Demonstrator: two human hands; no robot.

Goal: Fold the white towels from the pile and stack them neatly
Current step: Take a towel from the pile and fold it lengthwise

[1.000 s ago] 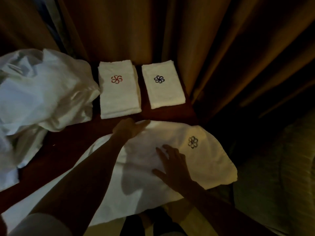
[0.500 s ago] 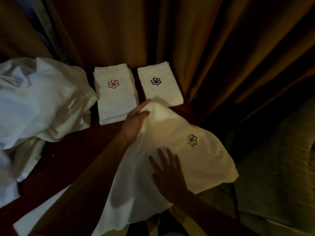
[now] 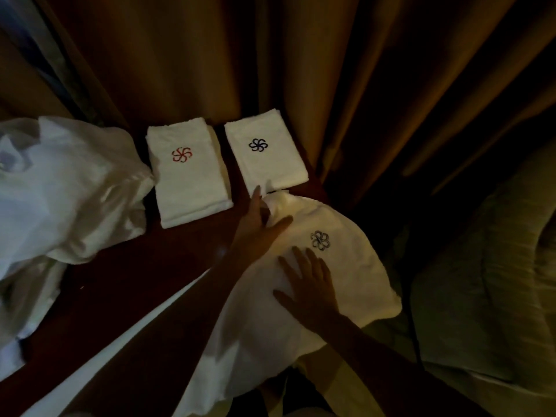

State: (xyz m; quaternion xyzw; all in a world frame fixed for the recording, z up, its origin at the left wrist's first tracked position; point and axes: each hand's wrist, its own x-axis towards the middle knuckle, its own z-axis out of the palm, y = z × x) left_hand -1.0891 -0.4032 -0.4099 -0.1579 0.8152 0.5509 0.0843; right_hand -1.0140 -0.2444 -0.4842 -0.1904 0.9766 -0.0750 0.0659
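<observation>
My left hand reaches across the middle of the frame and pinches the far corner of the towel I am folding, thumb on top of the cloth, fingers under the raised fold. That corner stands up off the surface, just below the near edge of the folded towel with the dark emblem. My right hand lies flat on the same towel at lower centre, fingers spread and straight, pressing the cloth down, gripping nothing. The towel under my hands spreads from the centre toward the lower right, its grey flower emblem facing up just beyond my right fingertips; its near part hangs toward the bottom edge of the frame.

Up at centre, two folded towels lie side by side on the dark wooden table: the one with the red emblem on the left, the dark-emblem one just to its right, a narrow strip of table between them. At the left edge, the loose pile of white cloth sits crumpled, touching the red-emblem towel's left side. Brown curtains fill the top of the frame, and a greenish cushion shows dimly at the right.
</observation>
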